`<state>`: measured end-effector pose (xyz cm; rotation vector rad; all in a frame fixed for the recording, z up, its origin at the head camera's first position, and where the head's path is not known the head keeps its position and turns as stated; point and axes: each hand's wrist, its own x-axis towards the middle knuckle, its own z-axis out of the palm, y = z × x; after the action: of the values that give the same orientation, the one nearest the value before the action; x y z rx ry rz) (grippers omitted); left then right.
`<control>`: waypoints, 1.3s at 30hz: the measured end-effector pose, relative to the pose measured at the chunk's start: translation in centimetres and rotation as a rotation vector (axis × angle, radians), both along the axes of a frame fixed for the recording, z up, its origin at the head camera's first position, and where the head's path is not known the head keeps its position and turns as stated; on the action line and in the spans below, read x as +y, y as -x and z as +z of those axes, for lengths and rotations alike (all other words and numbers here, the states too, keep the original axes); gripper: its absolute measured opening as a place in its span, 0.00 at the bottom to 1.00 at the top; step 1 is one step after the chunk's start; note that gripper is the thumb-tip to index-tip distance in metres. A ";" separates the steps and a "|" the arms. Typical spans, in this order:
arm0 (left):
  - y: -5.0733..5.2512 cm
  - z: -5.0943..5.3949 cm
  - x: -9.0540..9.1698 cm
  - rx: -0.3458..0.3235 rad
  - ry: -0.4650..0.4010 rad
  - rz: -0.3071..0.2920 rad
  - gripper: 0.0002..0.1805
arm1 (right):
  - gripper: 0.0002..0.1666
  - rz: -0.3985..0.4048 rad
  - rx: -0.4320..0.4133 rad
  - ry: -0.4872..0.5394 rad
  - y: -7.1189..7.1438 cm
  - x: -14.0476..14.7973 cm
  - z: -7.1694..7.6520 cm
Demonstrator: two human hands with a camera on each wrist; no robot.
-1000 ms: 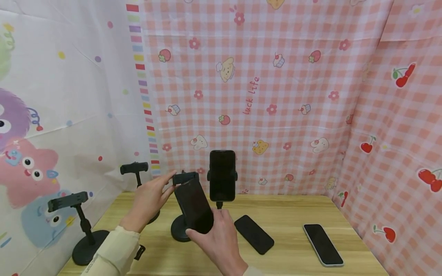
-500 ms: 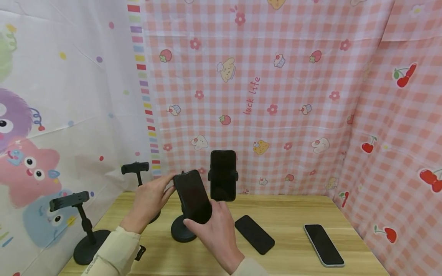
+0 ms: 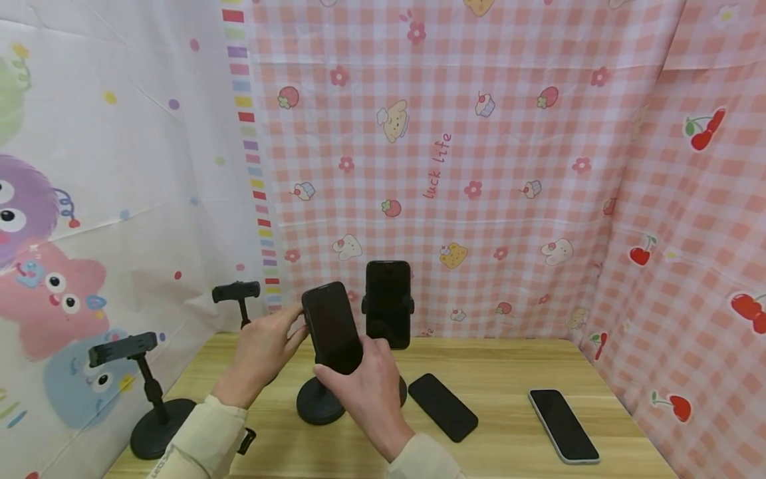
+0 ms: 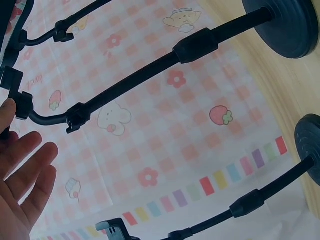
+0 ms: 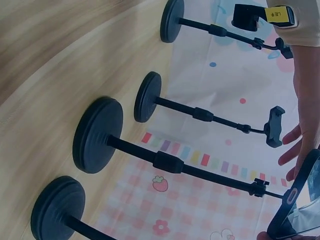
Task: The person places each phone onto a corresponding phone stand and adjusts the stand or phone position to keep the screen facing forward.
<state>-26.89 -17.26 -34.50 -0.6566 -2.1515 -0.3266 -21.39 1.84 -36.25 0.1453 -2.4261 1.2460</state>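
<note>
A black smartphone (image 3: 332,326) leans tilted in front of a black phone stand, whose round base (image 3: 320,400) shows below it. My right hand (image 3: 366,386) grips the phone's lower end, thumb on one side and fingers on the other. My left hand (image 3: 260,352) is at the phone's upper left edge, by the stand's clamp. In the left wrist view a fingertip touches the back of the clamp (image 4: 22,102), while the other fingers of the left hand (image 4: 25,185) are loosely bent. The phone hides the clamp's front in the head view. Its edge (image 5: 292,197) shows in the right wrist view.
Behind to the right, a second stand holds an upright phone (image 3: 387,306). Two stands with no phone, the near one (image 3: 122,347) and the far one (image 3: 236,291), are on the left. A black phone (image 3: 443,407) and a white-edged phone (image 3: 564,426) lie on the table (image 3: 497,372).
My right hand has moved the phone upward and slightly left, so it now covers the stand's clamp. The left hand has stayed nearly in place.
</note>
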 end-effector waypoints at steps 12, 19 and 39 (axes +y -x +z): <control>0.2 -0.3 -0.3 0.099 0.032 -0.038 0.17 | 0.46 0.015 0.046 0.000 0.6 -0.8 0.3; 0.0 -0.2 -0.6 0.160 0.039 -0.019 0.13 | 0.45 0.021 0.053 -0.006 0.9 -1.5 0.6; -0.9 -0.2 -0.7 0.132 0.001 -0.021 0.13 | 0.40 0.064 0.088 0.017 1.6 -2.1 0.7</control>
<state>-26.01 -17.96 -34.72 -0.6832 -2.0205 -0.2852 -22.98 -0.30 -35.51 0.2688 -2.3515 1.2604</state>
